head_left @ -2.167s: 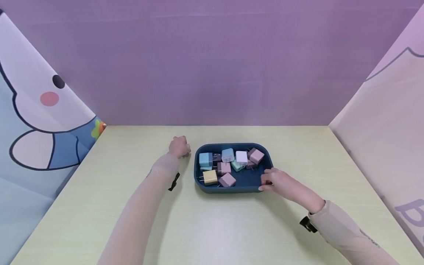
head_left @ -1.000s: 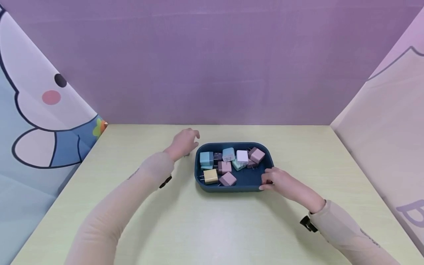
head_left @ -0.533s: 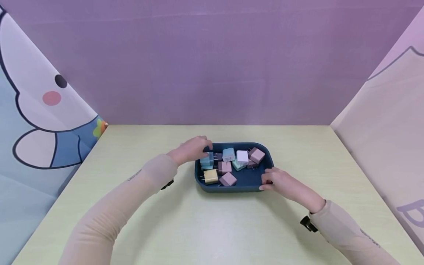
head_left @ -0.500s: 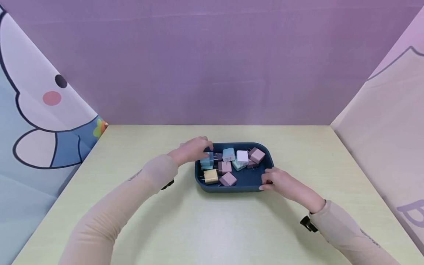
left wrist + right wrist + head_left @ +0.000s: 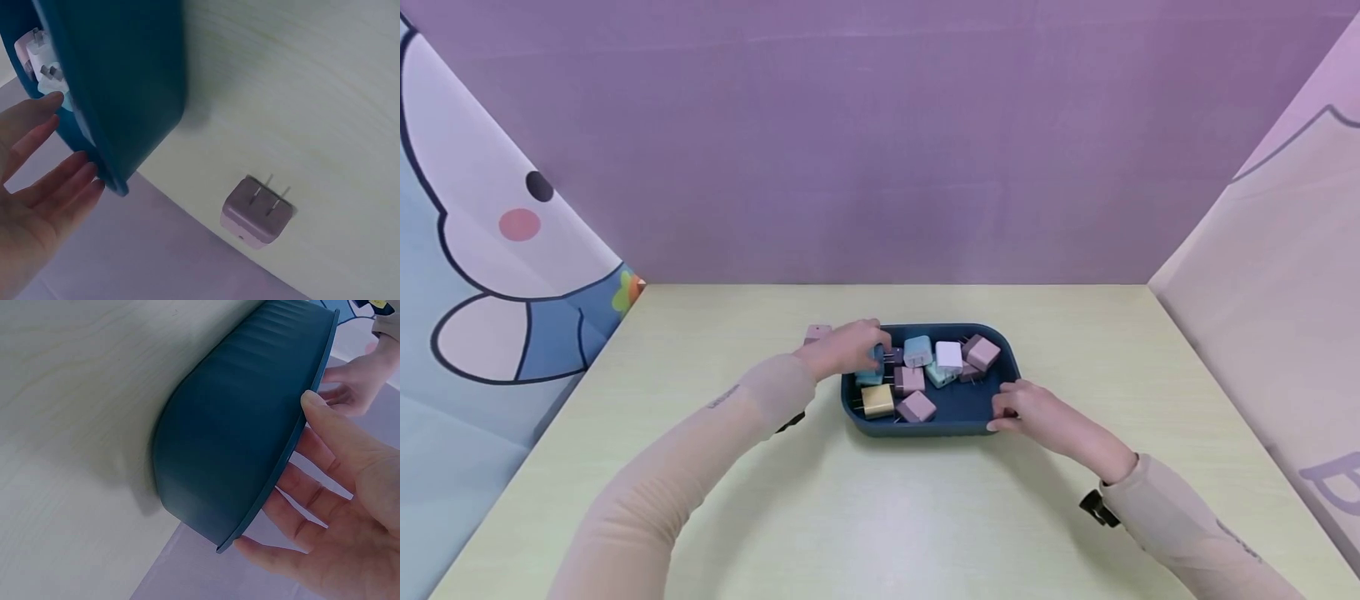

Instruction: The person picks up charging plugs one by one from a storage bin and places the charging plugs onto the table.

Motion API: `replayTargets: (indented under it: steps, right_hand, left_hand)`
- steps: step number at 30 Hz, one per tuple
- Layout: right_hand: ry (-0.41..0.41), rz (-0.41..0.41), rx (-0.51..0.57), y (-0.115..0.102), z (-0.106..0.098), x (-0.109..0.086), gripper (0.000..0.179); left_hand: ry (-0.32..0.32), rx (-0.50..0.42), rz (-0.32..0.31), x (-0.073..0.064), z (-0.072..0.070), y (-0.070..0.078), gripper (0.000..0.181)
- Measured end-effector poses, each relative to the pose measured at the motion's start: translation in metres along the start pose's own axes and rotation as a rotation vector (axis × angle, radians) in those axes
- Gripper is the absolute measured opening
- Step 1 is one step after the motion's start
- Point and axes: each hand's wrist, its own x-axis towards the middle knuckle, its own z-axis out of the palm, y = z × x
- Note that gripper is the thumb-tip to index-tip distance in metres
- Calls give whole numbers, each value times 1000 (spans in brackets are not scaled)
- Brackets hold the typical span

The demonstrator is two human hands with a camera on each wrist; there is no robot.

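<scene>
A dark blue plastic bin (image 5: 925, 429) holds several USB wall chargers in blue, yellow, pink, white and mint. My left hand (image 5: 850, 346) reaches over the bin's left rim, partly covering a blue charger (image 5: 870, 377). In the left wrist view, thumb and fingers of that hand are spread apart, the fingers by the rim. Whether they touch the blue charger is hidden. My right hand (image 5: 350, 487) grips the bin's right rim, thumb outside and fingers inside. On the table behind my left wrist lies a pink charger (image 5: 256, 212), prongs upward in the left wrist view.
Inside the bin, a yellow charger (image 5: 877, 402) lies at front left and a white charger (image 5: 948, 357) near the middle. The pale table (image 5: 880, 517) ends at a purple backdrop (image 5: 880, 150). Printed cloth panels (image 5: 490, 250) flank both sides.
My left hand has moved from the table left of the bin, where it released the pink charger, rightward over the bin's left end. My right hand still holds the rim.
</scene>
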Motion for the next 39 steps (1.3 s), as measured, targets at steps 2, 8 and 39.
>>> replayTargets:
  steps: [2, 8, 39]
  right_hand:
    - [-1, 1, 1, 0, 0, 0, 16]
    - [3, 2, -1, 0, 1, 0, 16]
    - [-4, -6, -14, -1, -1, 1, 15]
  left_hand:
    - [-7, -10, -7, 1, 1, 0, 26]
    - [-22, 10, -17, 6, 7, -1, 26]
    - [-35, 11, 1, 10, 11, 0, 23]
